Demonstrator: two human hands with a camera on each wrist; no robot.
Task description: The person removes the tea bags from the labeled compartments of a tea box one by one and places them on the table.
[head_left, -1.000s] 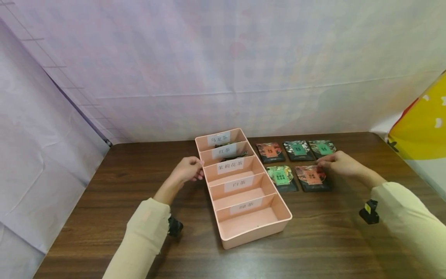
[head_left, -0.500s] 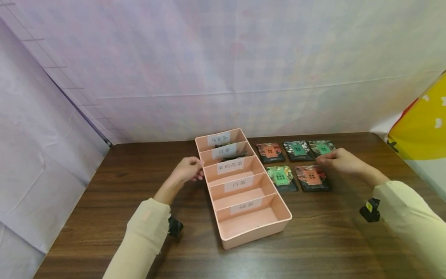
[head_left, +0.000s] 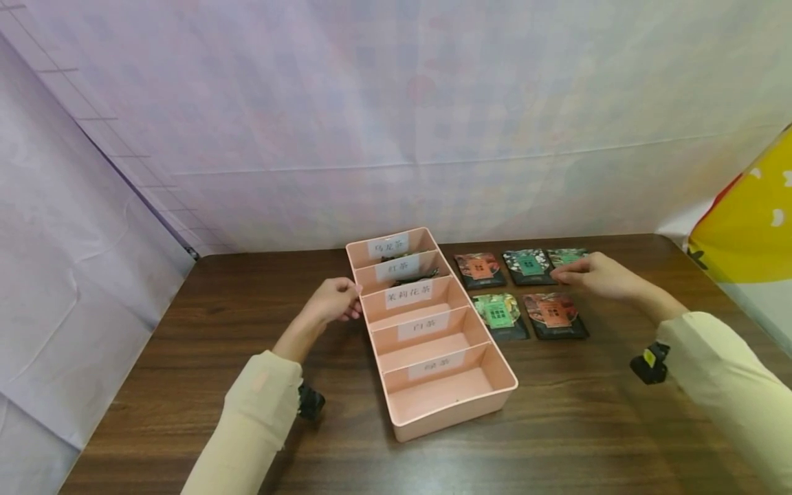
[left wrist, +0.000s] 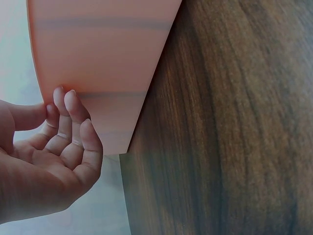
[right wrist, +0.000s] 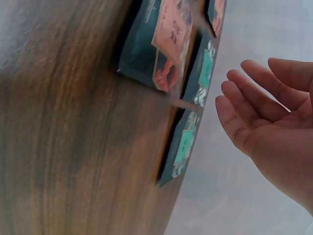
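A pink divided storage box [head_left: 454, 412] with labelled compartments stands on the table. My left hand [head_left: 337, 300] pinches its left rim between thumb and index finger; the left wrist view shows the other fingers loosely curled beside the box wall [left wrist: 102, 58]. To the right of the box lie several tea packets in two rows. My right hand [head_left: 603, 276] hovers over them with relaxed fingers and nothing held, as the right wrist view confirms. It partly covers the far-right green-labelled packet [head_left: 566, 256]. Nearer lie a red-labelled packet [head_left: 555, 316] and a bright green-labelled one [head_left: 500, 316].
Another red-labelled packet [head_left: 479, 270] and a white-flowered packet [head_left: 529, 267] lie in the back row. Dark packets [head_left: 417, 278] show inside the box's second compartment. A pale curtain [head_left: 396, 137] hangs behind the wooden table [head_left: 241, 330].
My right hand has come away from the front red-labelled packet, rising and shifting a little left, over the back row. My left hand stays on the box rim.
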